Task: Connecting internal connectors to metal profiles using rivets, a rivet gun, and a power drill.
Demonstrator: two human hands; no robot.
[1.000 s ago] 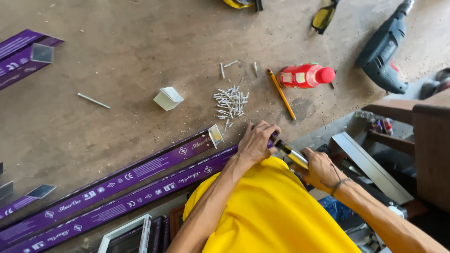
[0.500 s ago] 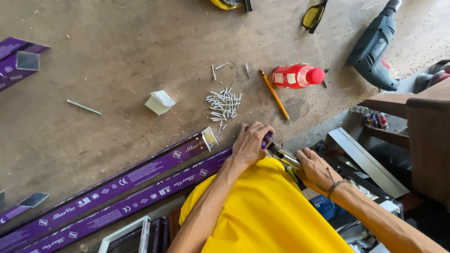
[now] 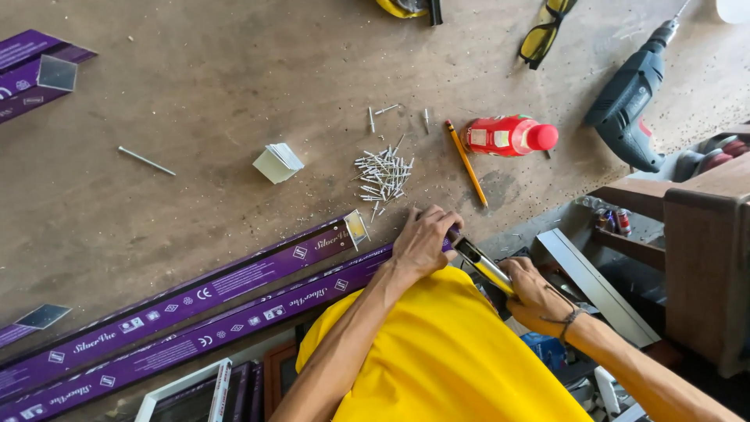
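Gripping the end of the nearer purple-wrapped aluminium profile [image 3: 258, 316], the left hand [image 3: 422, 242] is curled shut over it at the table's near edge. Just beside it, the right hand [image 3: 535, 295] is closed around the handles of a yellow-and-black hand riveter [image 3: 483, 266], whose metal nose runs up to the profile end under the left hand's fingers.

A 2nd purple-wrapped profile [image 3: 234, 277] lies alongside the first, touching it. Both rest on a worn brown table [image 3: 195, 101] speckled with drill dust.

Near the left hand, farther up the table, sits a loose pile of blind rivets [image 3: 383, 173], with a pencil [image 3: 466, 162] and a red plastic bottle [image 3: 508, 135] lying on its side to the right. A small white block [image 3: 278, 162] lies left of the rivets. A grey-green electric drill [image 3: 629, 105] and yellow safety glasses [image 3: 547, 31] lie well apart, toward the far right corner.
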